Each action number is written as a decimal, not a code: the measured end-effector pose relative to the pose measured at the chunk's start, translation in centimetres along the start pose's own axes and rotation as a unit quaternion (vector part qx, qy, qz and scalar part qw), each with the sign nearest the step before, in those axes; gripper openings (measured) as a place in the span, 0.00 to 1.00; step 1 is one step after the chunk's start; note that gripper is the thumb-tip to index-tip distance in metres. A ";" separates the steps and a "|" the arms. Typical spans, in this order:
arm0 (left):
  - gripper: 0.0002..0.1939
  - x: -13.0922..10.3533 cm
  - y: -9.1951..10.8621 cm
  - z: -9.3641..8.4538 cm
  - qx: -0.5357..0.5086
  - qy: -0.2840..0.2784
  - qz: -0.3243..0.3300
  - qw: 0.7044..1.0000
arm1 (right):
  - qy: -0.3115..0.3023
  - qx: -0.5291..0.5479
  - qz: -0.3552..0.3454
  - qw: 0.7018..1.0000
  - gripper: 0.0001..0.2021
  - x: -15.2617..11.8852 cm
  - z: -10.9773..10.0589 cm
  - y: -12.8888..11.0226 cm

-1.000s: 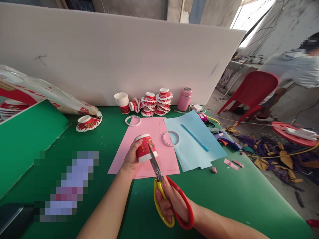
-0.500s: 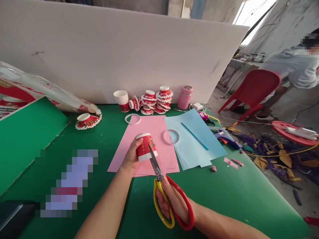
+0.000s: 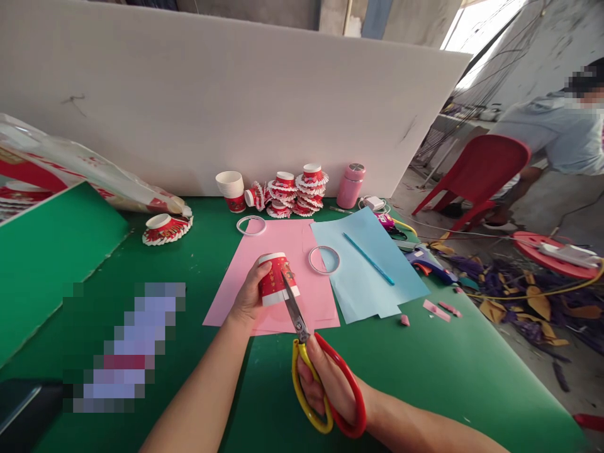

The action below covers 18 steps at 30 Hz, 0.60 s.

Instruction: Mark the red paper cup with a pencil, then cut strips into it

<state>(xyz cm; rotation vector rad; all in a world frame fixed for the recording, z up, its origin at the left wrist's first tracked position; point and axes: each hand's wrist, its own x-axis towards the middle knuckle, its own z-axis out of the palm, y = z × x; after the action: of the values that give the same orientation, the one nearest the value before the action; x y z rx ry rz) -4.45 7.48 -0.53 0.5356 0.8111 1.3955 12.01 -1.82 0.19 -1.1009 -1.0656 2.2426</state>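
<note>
My left hand [image 3: 251, 292] is wrapped round a red paper cup [image 3: 274, 280] with white bands at both ends, tilted above pink paper [image 3: 311, 308]. Scissors [image 3: 298, 321] with one yellow and one red handle are gripped in my right hand [image 3: 323, 377], fingers through the loops. Their blades lie against the cup's side, looking nearly closed; whether they cut into it I cannot tell. Right of the cup a white ring [image 3: 324, 260] overlaps the pink paper and light blue paper [image 3: 368, 292], on which a blue pencil [image 3: 368, 258] rests.
Stacked paper cups [image 3: 231, 190], fringed red cups [image 3: 310, 189] and a pink bottle [image 3: 352, 185] stand along the back board. One fringed cup [image 3: 167, 229] sits at left. A glue gun [image 3: 431, 263] lies at the table's right edge. Beyond, a person sits on a red chair [image 3: 476, 170].
Both hands, the cup and the scissors have hardly moved. At the right, the seated person has shifted slightly.
</note>
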 end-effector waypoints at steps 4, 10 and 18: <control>0.20 0.1 0.0 -0.1 0.000 -0.001 0.000 1.000 | 0.001 0.001 0.007 1.000 0.37 -0.1 0.1 -0.1; 0.21 0.1 0.0 -0.2 0.004 0.002 -0.005 1.000 | -0.006 -0.021 -0.029 0.999 0.36 0.0 -0.1 0.3; 0.20 0.1 0.0 -0.1 0.000 0.005 0.002 1.000 | -0.003 -0.025 -0.051 0.998 0.35 0.3 -0.3 0.6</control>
<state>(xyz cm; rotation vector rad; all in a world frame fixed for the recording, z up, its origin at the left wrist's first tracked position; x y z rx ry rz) -4.56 7.54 -0.62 0.5322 0.8183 1.4027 12.06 -1.90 -0.56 -1.0367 -1.1585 2.1515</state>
